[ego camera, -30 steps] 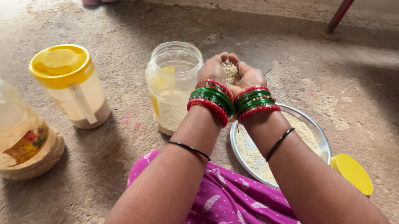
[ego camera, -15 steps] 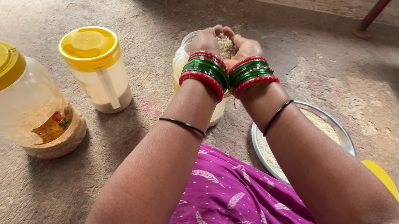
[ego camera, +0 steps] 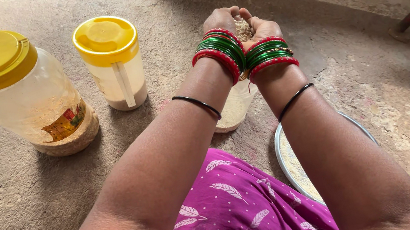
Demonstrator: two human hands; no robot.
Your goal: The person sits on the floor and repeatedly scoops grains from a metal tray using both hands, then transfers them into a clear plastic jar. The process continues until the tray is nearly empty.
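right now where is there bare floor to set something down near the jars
Bare floor lies in front of the large yellow-lidded jar, left of the purple cloth. More lies right of the steel plate, dusted with grain. It is crowded where both hands cup grain over the open jar, beside the smaller jar.

We cupped the grain point(ego camera: 243, 28) in both hands above the open jar point(ego camera: 234, 109), two lidded jars point(ego camera: 24, 95) to its left, the plate point(ego camera: 293, 164) to its right.
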